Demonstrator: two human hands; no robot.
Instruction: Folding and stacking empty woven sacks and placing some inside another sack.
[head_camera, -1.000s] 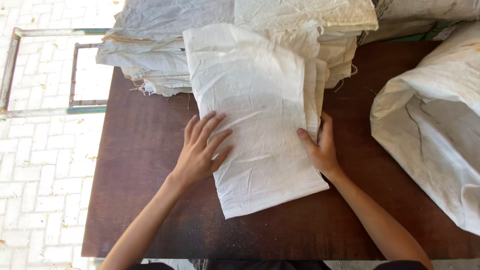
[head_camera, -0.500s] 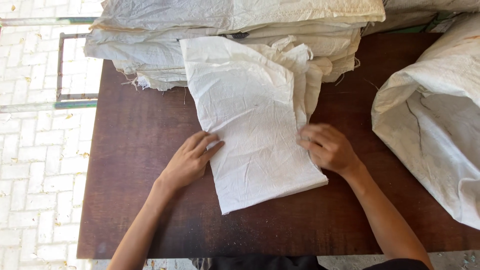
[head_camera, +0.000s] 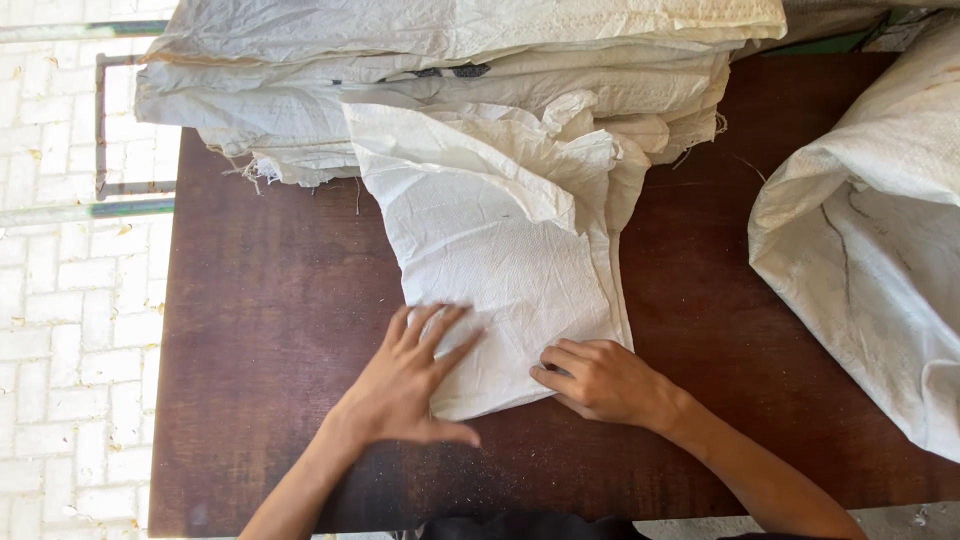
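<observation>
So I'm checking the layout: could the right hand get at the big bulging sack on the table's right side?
Probably yes. The right hand lies on the folded white sack, with only bare table between it and the bulging sack.

Just one cam here, head-mounted, looking almost straight down at the dark brown counter (head_camera: 260, 330) from pretty close. The wearer's forearms come in from the bottom edge, paved floor (head_camera: 60, 330) runs down the left of the frame, counter's far end sits up top
</observation>
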